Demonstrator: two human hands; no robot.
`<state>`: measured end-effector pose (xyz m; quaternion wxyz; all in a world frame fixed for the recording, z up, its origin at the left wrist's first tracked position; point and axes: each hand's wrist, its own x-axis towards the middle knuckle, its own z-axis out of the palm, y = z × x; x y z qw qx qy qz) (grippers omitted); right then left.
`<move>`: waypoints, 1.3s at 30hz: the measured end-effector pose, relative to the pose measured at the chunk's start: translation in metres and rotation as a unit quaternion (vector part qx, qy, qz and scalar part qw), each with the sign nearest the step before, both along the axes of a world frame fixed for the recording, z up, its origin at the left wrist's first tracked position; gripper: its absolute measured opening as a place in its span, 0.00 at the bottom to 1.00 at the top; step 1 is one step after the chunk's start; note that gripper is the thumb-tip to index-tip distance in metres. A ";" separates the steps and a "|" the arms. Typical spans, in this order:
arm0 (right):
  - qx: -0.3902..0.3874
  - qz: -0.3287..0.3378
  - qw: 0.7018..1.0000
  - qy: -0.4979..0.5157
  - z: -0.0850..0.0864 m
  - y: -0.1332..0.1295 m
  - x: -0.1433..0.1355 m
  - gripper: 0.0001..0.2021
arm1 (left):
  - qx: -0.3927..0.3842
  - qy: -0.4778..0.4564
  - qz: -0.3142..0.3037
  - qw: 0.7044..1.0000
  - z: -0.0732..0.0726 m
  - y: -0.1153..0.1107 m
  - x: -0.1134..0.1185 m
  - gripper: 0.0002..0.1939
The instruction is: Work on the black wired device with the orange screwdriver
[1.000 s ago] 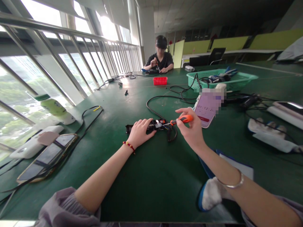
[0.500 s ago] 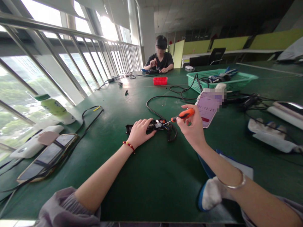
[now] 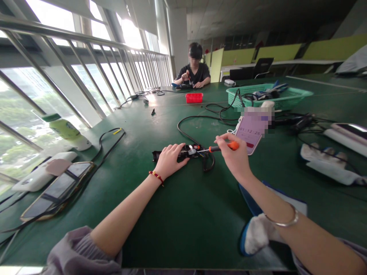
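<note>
My left hand [image 3: 171, 159] is wrapped over a black corded device [image 3: 183, 152] lying on the green table, its inner parts and wires exposed at the right end. My right hand [image 3: 235, 154] grips an orange-and-black screwdriver [image 3: 213, 148] by its handle. The screwdriver lies nearly level, its shaft pointing left, with the tip at the device's open section. Whether the tip sits in a screw is too small to tell. A black cable [image 3: 187, 133] curves away from the device toward the back right.
Behind my right hand a phone [image 3: 249, 131] leans upright. Further back are a green basket [image 3: 269, 101] of parts, a red bin [image 3: 194, 98] and a seated person [image 3: 195, 70]. At left are a bottle [image 3: 67, 131], a strap and another phone [image 3: 59, 191]. Gloves [image 3: 258, 233] lie at right.
My right hand has shifted slightly right and lower, and the screwdriver has tipped from slanting to nearly level. My left hand and the device have stayed in place.
</note>
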<state>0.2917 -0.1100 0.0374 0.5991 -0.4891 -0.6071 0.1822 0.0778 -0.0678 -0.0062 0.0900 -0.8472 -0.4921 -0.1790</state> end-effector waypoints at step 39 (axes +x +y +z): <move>0.023 0.039 0.999 0.017 -0.001 -0.003 -0.005 0.05 | -0.004 0.000 0.002 1.000 0.002 -0.001 0.001 0.25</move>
